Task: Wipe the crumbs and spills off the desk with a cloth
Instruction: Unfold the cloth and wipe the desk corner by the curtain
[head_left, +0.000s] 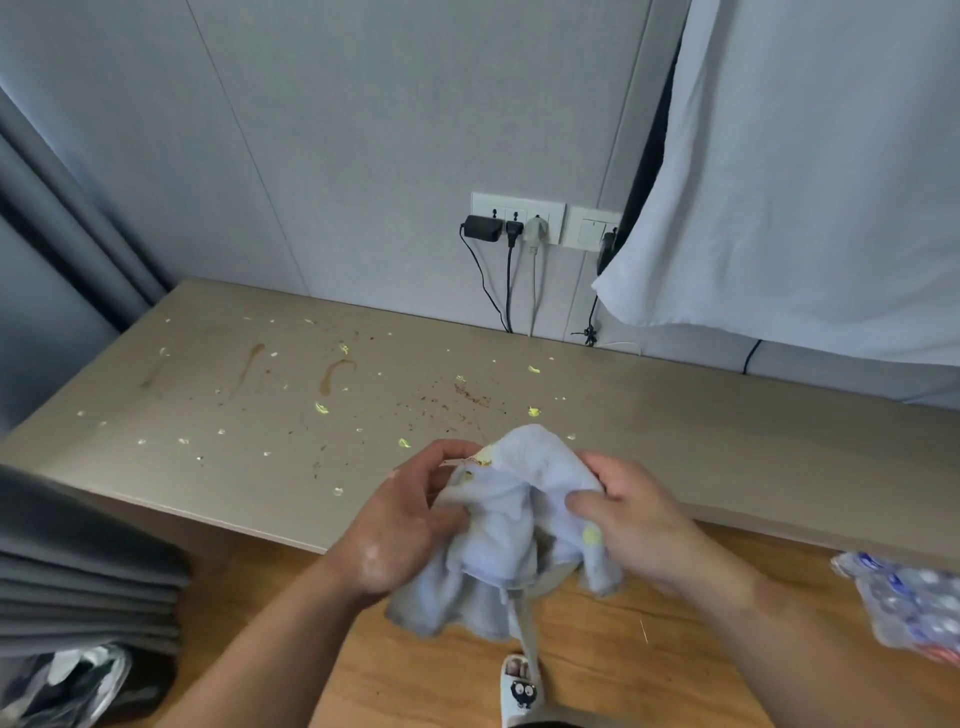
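Your hands hold the pale blue-grey terry cloth (514, 530) bunched between them, in the air over the near edge of the long beige table (727, 441).

- Left hand (410, 519): fingers curled, gripping the cloth's left side.
- Right hand (628, 519): thumb and fingers pinching a fold on the right side.
- The cloth hangs loose below both hands and carries a few yellow specks.
- Table top: three brown liquid streaks (337, 374) at the left.
- Yellow-white flecks (322, 409) are scattered across the left and middle.
- Fine reddish-brown crumbs (470, 395) lie near centre, just beyond the cloth.
- Behind: a white wall socket strip (517, 218) with plugs and cables.
- A white hanging sheet (805, 182) is at the right.
- Below: orange-brown wooden floor (597, 675), with a white slipper bearing a black cartoon face (519, 691).
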